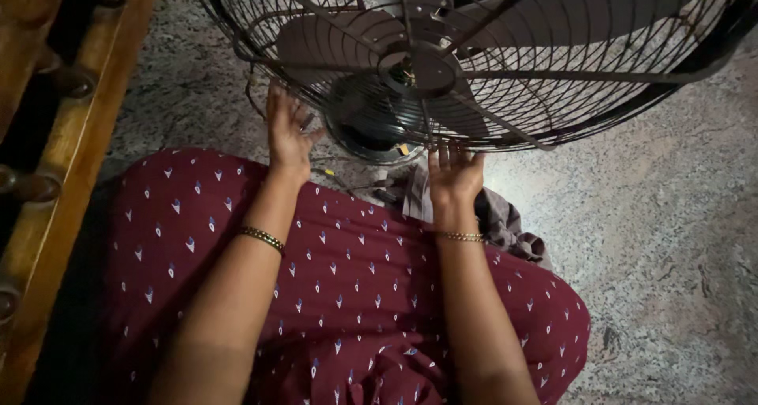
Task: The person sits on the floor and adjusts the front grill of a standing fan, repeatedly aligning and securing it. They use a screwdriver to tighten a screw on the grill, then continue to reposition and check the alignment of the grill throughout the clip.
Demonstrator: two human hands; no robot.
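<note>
From the head view I see my left hand (288,133) spread open, fingertips against the near left rim of the fan guard (505,97); my right hand (454,174) has its fingers extended together, touching the guard's near lower edge. I judge I'm steadying or turning the guard; next calls for a firm two-handed grip. The fan lies on the speckled floor (655,231) beyond my knees: dark wire cage, grey blades (553,10), central hub.

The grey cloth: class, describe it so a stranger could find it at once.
Start at the big wire-caged fan on the speckled stone floor. Below its rim, beside the right hand, lies a crumpled grey cloth, plain and dull, unlike the maroon patterned garment it borders.
</note>
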